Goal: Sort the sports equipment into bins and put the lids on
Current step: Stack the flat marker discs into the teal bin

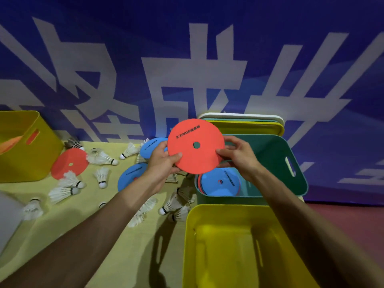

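Both hands hold a flat red disc point(195, 145) with a centre hole, upright above the table. My left hand point(163, 161) grips its left edge with the thumb on the front; my right hand point(236, 156) pinches its right edge. Just below and behind it stands a green bin point(291, 179) with blue and red discs point(220, 181) stacked inside. An empty yellow bin point(228, 242) stands nearest me. More discs lie on the table: a red one point(69, 163) and two blue ones point(129, 176) point(150, 149). Several white shuttlecocks point(101, 157) lie scattered around.
Another yellow bin point(22, 146) with something orange inside stands at the far left. Lids point(243, 122) in white, green and yellow lean against the blue banner wall behind the green bin. A grey object point(8, 221) sits at the left edge. Red floor lies right of the table.
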A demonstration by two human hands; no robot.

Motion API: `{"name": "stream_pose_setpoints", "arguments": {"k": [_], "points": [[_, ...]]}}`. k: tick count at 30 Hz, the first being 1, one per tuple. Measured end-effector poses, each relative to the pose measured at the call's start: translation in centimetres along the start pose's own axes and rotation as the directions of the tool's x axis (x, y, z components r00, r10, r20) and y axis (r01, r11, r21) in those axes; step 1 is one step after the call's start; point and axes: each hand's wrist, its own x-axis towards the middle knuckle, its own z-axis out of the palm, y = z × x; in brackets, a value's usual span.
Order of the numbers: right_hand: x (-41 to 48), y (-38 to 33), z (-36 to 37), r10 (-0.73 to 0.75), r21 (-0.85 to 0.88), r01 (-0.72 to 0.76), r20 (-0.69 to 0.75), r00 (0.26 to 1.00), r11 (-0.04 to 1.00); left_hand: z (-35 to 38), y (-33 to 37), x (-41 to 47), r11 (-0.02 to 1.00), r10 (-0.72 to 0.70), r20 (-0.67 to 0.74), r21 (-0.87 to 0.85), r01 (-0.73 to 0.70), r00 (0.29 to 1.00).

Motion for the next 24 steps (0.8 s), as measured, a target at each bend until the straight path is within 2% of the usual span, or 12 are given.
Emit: {"name": "stream_pose_setpoints", "arguments": {"k": [5, 8, 12, 16, 21, 24], "points": [[0.1, 1.1, -4.1, 0.087, 0.103, -0.067, -0.198, 0.976, 0.992, 0.4, 1.4, -0.1, 0.993, -0.008, 0.164, 0.119, -0.012, 0.986], [0.8, 3.0, -6.2, 0.167, 0.207, -0.096, -0.358, 0.919, 0.974, -0.5, 1.7, 0.4, 0.980, -0.016, 0.151, 0.198, -0.015, 0.988], [2.7, 6.6, -7.1, 0.216, 0.015, -0.244, -0.521, 0.826, 0.970, -1.7, 0.4, 0.8, 0.972, -0.064, 0.070, 0.232, 0.046, 0.995], [4.4, 9.3, -5.5, 0.288, -0.113, -0.379, -0.467, 0.836, 0.918, -3.3, -0.9, 0.5, 0.969, -0.078, 0.048, 0.237, 0.064, 0.996], [5.6, 10.6, -3.9, 0.319, -0.296, -0.457, -0.413, 0.853, 0.839, -5.4, -1.0, 0.6, 0.968, -0.080, 0.034, 0.242, 0.070, 0.996], [5.9, 10.0, -3.9, 0.304, -0.462, -0.477, -0.401, 0.864, 0.748, -6.2, -1.1, 0.9, 0.965, -0.085, 0.030, 0.250, 0.075, 0.996]]}}
